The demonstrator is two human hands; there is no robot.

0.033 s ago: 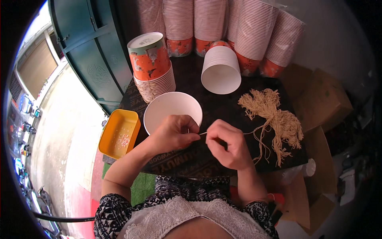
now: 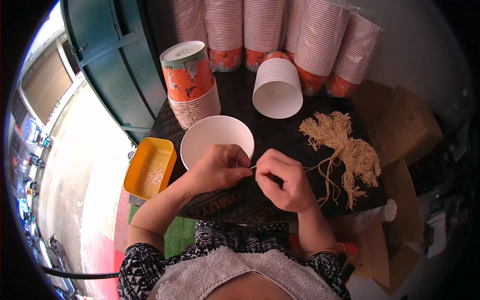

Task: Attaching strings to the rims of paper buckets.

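Observation:
My left hand [image 2: 217,167] is closed, thumb and forefinger pinching a thin beige string [image 2: 314,168] in front of a white paper bucket [image 2: 210,135]. Close beside it, my right hand [image 2: 284,181] is also closed on the string, its fingers curled. A short length of string stretches between the two hands. From my right hand it trails toward a loose bundle of beige strings [image 2: 357,155] on the right of the dark table [image 2: 280,135]. The bucket's mouth faces me, and my left hand covers part of it.
Left of the bucket sits a yellow tray [image 2: 145,170] with small pale bits. Behind stand a stack of orange patterned buckets [image 2: 187,80], a tipped stack of white buckets [image 2: 277,92], and several plastic-wrapped stacks [image 2: 320,45]. Cardboard boxes [image 2: 412,122] lie right; a green door [image 2: 120,75] stands left.
My right hand has shifted very slightly left, closer to my left hand, and the string between them looks shorter. Everything else looks the same.

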